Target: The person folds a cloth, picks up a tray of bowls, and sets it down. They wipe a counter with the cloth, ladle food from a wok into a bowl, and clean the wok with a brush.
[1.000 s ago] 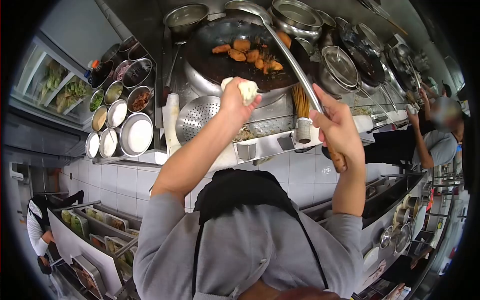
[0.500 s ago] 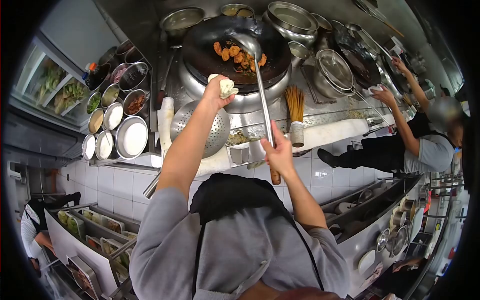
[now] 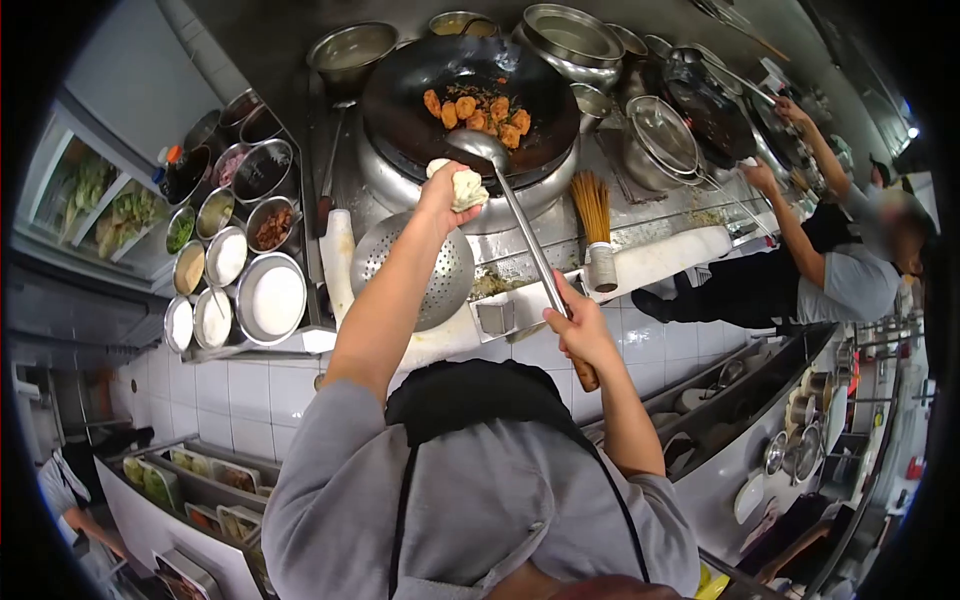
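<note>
1. The metal counter (image 3: 652, 218) runs across in front of me; a rolled white cloth (image 3: 665, 255) lies along its front edge.
2. To my right a co-worker (image 3: 850, 270) in a grey shirt stands at the same line of stoves, both arms reaching over it.
3. The wok (image 3: 400, 100) sits on its round burner straight ahead of me; its dark inside faces up.
4. The ladle (image 3: 525, 225) slants from my right side up to the wok; its round end is at the near rim, just on my side of the food.
5. A strainer full of holes (image 3: 455, 265) lies on the counter, below my left forearm and partly hidden by it.
6. The brush (image 3: 592, 205) stands to the right of the ladle, bristles towards the back.
7. My right hand (image 3: 585, 330) is closed round the lower part of the ladle's handle; the wooden end sticks out below.
8. My left hand (image 3: 440, 205) is curled tight on a pale rag (image 3: 466, 190) at the wok's near left rim; whether the rag touches metal I cannot tell.
9. Orange-brown food pieces (image 3: 485, 118) lie bunched in the wok, dark bits scattered among them.
</note>
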Demonstrator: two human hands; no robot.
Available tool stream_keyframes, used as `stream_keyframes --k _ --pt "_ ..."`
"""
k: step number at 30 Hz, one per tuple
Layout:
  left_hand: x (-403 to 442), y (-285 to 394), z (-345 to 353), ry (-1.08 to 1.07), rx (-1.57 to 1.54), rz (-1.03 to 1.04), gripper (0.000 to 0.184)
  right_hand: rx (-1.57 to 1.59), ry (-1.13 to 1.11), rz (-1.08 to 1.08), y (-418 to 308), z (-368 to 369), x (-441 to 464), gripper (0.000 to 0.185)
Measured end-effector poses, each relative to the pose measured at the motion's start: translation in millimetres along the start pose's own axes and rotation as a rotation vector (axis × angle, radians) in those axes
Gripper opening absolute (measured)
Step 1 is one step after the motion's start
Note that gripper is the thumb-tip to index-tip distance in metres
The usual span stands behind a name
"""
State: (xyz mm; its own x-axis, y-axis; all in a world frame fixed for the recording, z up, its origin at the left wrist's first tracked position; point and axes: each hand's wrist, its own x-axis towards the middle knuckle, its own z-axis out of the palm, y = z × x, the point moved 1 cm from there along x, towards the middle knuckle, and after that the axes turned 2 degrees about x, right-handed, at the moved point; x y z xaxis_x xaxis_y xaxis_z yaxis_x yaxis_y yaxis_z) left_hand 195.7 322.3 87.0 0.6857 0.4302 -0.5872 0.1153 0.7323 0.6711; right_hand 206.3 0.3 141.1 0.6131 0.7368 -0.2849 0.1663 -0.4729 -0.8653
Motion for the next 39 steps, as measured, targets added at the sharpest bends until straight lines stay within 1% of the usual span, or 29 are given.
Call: stream_keyframes --k 1,4,8,9,11,13,16,17,20,21,24,25,26,28,29,30,31,32,33,34,35,36,38,39 --pt "0 0 0 -0.014 0.005 -0.002 0.023 -0.061 0.008 0.010 -5 -3 -3 0.067" --pt "-2 0 -1 -0.037 -0.002 0.000 0.024 -0.524 0.158 -0.185 -9 -2 1 0.068" --pt "-6 3 1 -0.019 -0.001 0.004 0.023 -0.633 0.296 -0.133 -32 15 44 0.060" --pt "-8 2 2 -0.020 0.003 0.010 0.024 -0.612 0.316 -0.127 -36 16 62 0.055" --pt "-10 1 2 -0.023 -0.008 0.019 0.026 -0.594 0.389 -0.093 -40 23 101 0.055" --pt "-10 1 4 -0.017 -0.023 0.029 0.025 -0.676 0.428 -0.177 -36 27 140 0.060" --pt "-10 1 4 -0.014 -0.029 0.029 0.026 -0.283 0.306 -0.052 -35 25 163 0.063" --pt "-10 1 3 -0.020 -0.028 0.025 0.026 -0.145 0.279 0.017 -52 25 150 0.063" --pt "-9 0 2 -0.026 -0.030 0.010 0.025 -0.135 0.119 0.034 -65 11 116 0.062" --pt "-8 -1 1 -0.031 -0.032 0.013 0.025 -0.115 0.069 0.072 -72 10 100 0.062" --pt "-4 -3 1 -0.068 -0.065 -0.004 0.027 -0.417 0.181 0.019 -68 23 74 0.062" --pt "-2 -6 0 -0.084 -0.073 -0.018 0.027 -0.379 0.174 -0.007 -66 27 69 0.062" --pt "-5 -8 -2 -0.147 -0.106 -0.041 0.030 -0.342 0.166 -0.032 -64 32 64 0.062" --pt "-24 -13 -4 -0.191 -0.197 -0.035 0.026 0.120 0.136 -0.082 -29 38 71 0.063" --pt "-35 -19 -8 -0.201 -0.261 0.002 0.023 0.340 0.072 -0.048 -28 38 63 0.064" --pt "-28 -26 -21 -0.261 -0.331 -0.083 0.020 0.505 0.102 -0.068 -39 45 44 0.056" --pt "-36 -31 -35 -0.349 -0.347 -0.050 0.013 0.522 0.008 0.071 -26 42 33 0.054" --pt "-42 -34 -41 -0.473 -0.419 -0.115 0.011 0.591 0.047 0.072 -30 45 7 0.053" --pt "-70 -38 -42 -0.465 -0.449 -0.074 0.015 0.691 0.087 0.167 -8 55 -5 0.051" --pt "-86 -37 -48 -0.564 -0.412 -0.054 0.022 0.757 0.011 0.114 21 60 -18 0.047" --pt "-110 -37 -49 -0.520 -0.368 -0.065 0.036 0.749 0.036 0.179 50 66 -33 0.044" --pt "-118 -46 -56 -0.641 -0.322 -0.076 0.050 0.739 0.019 0.261 82 76 -48 0.043" --pt "-140 -61 -66 -0.895 -0.314 -0.019 0.059 0.338 0.027 0.395 183 109 -75 0.050" --pt "-148 -65 -67 -1.065 -0.272 -0.020 0.058 0.053 0.111 0.443 238 130 -96 0.047"
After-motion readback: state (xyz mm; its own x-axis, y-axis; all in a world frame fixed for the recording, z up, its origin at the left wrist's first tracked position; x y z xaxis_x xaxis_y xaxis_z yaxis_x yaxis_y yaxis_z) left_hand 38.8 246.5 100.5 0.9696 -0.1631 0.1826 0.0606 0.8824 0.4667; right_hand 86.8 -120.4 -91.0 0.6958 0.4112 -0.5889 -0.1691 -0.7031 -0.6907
